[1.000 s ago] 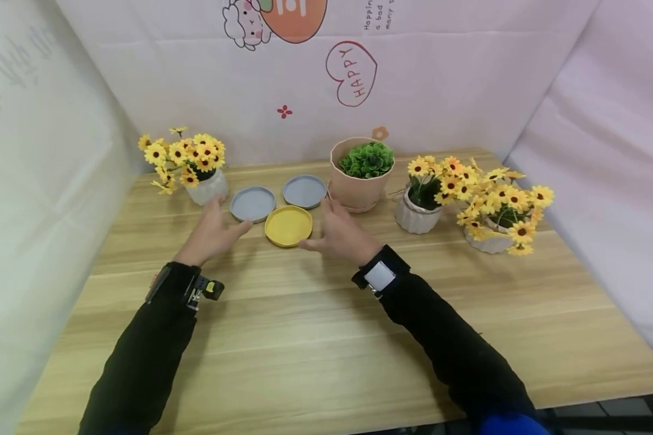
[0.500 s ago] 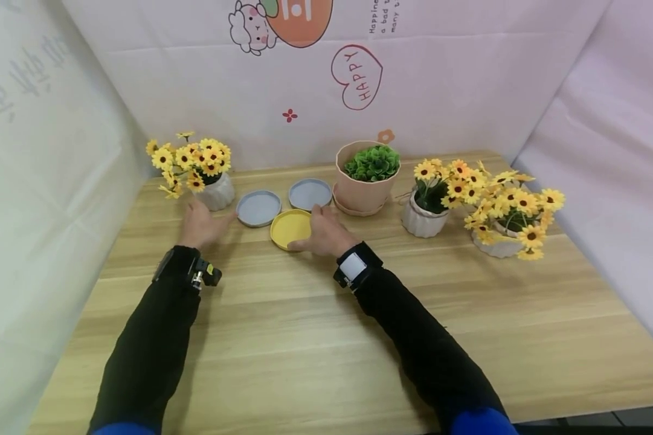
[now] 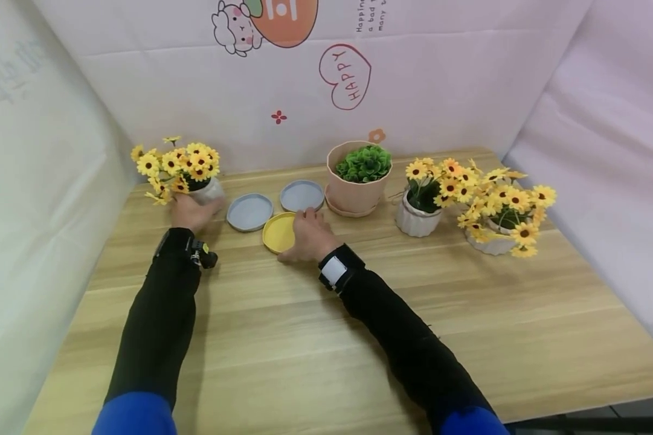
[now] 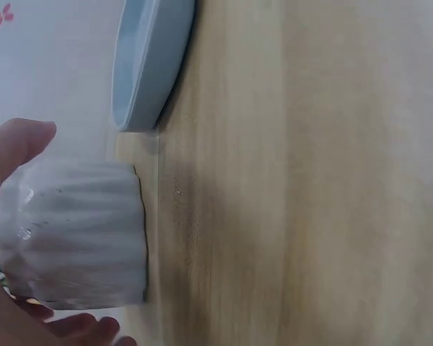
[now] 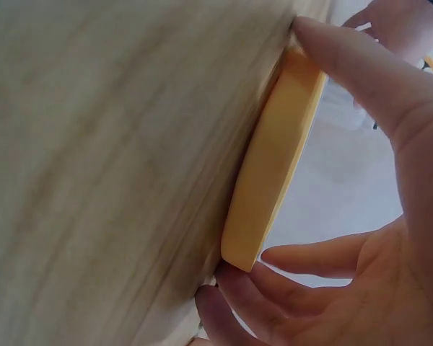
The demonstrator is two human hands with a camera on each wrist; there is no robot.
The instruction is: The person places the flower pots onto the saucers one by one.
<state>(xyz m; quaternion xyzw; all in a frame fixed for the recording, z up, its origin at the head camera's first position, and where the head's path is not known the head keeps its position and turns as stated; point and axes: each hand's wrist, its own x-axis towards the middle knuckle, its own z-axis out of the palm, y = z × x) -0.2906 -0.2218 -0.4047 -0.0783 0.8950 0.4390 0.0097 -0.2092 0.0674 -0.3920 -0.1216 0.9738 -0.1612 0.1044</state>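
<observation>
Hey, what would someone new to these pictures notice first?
Most likely the yellow flowers, one white pot of them at back left, by the left hand, and two more at right. Next, perhaps, the bright yellow saucer just left of centre, gripped by the right hand, and the peach pot behind, with green leaves.

I see a black left sleeve (image 3: 160, 326) toward eight o'clock, bright blue cloth (image 3: 135, 415) at its upper end; the right sleeve (image 3: 413, 329), toward five, repeats my black and blue. The black left wrist strap (image 3: 171, 243) carries a small yellow-marked black module (image 3: 210, 260) toward four; the black right wrist strap (image 3: 352, 257) bears a whitish square plate (image 3: 334, 270).
</observation>
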